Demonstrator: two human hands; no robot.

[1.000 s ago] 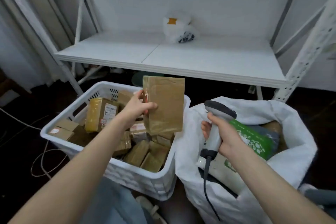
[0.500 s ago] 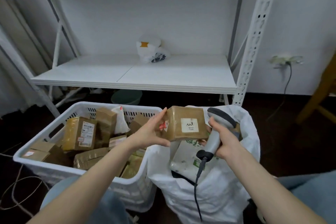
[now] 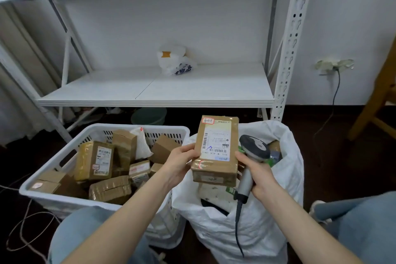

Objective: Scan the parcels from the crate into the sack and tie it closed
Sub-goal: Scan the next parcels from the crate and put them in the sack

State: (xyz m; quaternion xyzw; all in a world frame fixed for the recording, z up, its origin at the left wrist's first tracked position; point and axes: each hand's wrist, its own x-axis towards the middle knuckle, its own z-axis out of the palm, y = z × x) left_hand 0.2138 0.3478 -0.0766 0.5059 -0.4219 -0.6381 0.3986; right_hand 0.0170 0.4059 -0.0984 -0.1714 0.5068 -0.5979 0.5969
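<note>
The left hand (image 3: pixel 180 165) grasps 1 small brown cardboard parcel (image 3: pixel 215 169) by its lower left edge, thumb on the front face and fingers curled behind. It holds the parcel upright above the open mouth of the white woven sack (image 3: pixel 267 221), with the shipping label (image 3: pixel 216 142) facing the camera. The right hand (image 3: pixel 255 176) is clenched around the grip of a corded barcode scanner (image 3: pixel 254 150), whose head sits just beside the parcel's right edge. Whether that thumb touches the box cannot be told.

The parcel looks stiff and boxy, wrapped in glossy clear tape. 1 hand carries it at a corner without sagging, so it is probably light. The tape may be slick, so a pinch across the 2 long side faces, below the label, seems safest. It also keeps fingers off the barcode strip on the label's left side. The cardboard should take a firm squeeze, and a drop into the sack onto the soft mailers there looks harmless.

To the left, the white plastic crate (image 3: pixel 137 127) holds many more taped boxes (image 3: pixel 94 161), so the job appears far from the tying stage.
</note>
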